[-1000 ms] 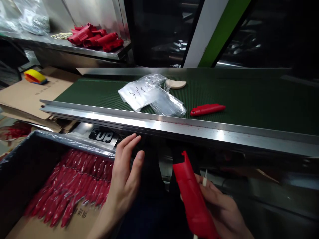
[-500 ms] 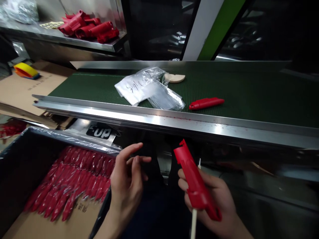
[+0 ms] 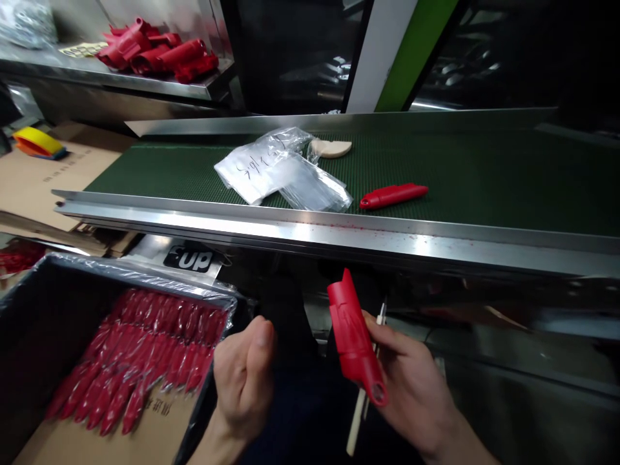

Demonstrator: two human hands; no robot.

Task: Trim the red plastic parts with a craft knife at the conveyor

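My right hand [image 3: 411,381] grips a red hollow plastic part [image 3: 353,342], its forked end pointing up and away and its end with a small hole towards me. The same hand also keeps hold of a slim tool with a pale handle [image 3: 357,423] and a thin metal tip, which passes behind the part. To the left, apart from the part, my left hand [image 3: 245,374] is closed in a fist with the thumb on top; nothing shows in it. A similar red plastic part [image 3: 393,196] lies on the green conveyor belt [image 3: 477,187] beyond my hands.
Plastic bags [image 3: 271,168] and a pale half-round piece [image 3: 334,149] lie on the belt, behind its metal rail [image 3: 232,223]. At lower left, a lined box [image 3: 29,303] holds rows of bagged red parts. More red parts [image 3: 155,51] are piled on a metal shelf; a tape roll [image 3: 39,142] sits on cardboard.
My left hand has closed from loosely spread fingers into a fist. My right hand has turned the red part and shifted it slightly left. The view has moved a little.
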